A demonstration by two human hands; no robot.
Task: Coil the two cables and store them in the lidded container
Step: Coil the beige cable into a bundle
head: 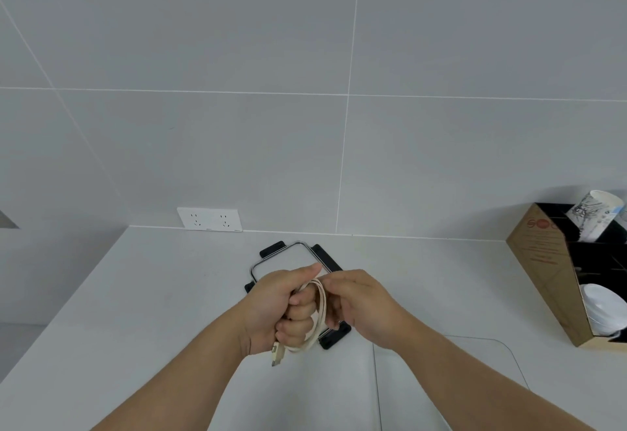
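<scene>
A cream-coloured cable (319, 312) is wound in loops around the fingers of my left hand (281, 308), which is closed in a fist on it; one plug hangs below the fist. My right hand (363, 305) pinches the cable's upper strand beside the left thumb. Both hands hover over a clear lidded container (288, 254) with black clips, lying on the white counter and mostly hidden behind them. I see only one cable.
A white double wall socket (210, 219) sits at the counter's back edge. At the right stands a cardboard organiser (543, 278) holding paper cups and white lids. A seam outlines a panel (441, 379) in the counter at the front right.
</scene>
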